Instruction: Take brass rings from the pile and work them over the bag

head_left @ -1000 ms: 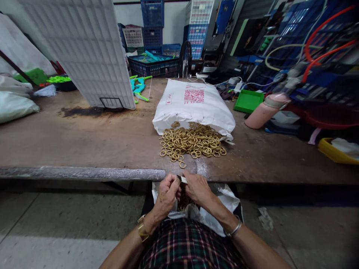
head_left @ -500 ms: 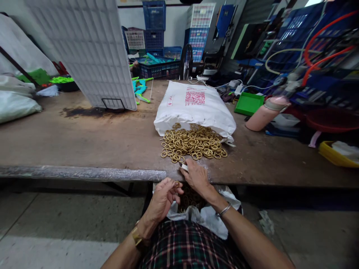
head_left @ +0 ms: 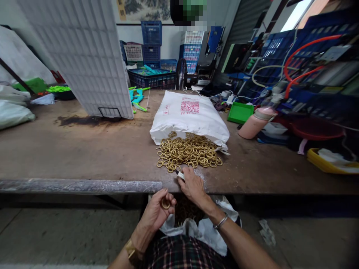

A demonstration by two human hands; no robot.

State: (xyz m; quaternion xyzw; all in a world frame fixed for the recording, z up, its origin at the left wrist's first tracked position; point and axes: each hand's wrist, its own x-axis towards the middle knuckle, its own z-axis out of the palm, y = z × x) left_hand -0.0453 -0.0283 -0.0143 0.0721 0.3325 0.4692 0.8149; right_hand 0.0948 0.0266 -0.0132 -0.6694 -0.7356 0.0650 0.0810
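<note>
My left hand [head_left: 157, 212] pinches a single brass-coloured ring [head_left: 166, 208] between thumb and fingers, just in front of the table edge. On the table's front edge rests my right hand [head_left: 193, 186], closed around a small tool with a white handle [head_left: 181, 175] and a dark tip; its exact kind is not clear. The dark tip points at the near side of a heap of brass-coloured rings [head_left: 193, 151]. These rings spill from the mouth of a white sack [head_left: 168, 108] with red print. Below, at my lap, an opened white bag [head_left: 214, 237] contains more rings [head_left: 187, 209].
A tall white ribbed panel [head_left: 92, 63] stands on the table [head_left: 70, 149] at left, beside a blue-green toy bow [head_left: 137, 98]. To the right are a green tray [head_left: 240, 113], a pink bottle [head_left: 254, 125] and a yellow tray [head_left: 322, 163]. Stacked crates [head_left: 152, 33] stand behind.
My left hand has turned, so the ring in its fingers now shows clearly. The right hand keeps its place at the heap with the tool. The view has tilted slightly upward.
</note>
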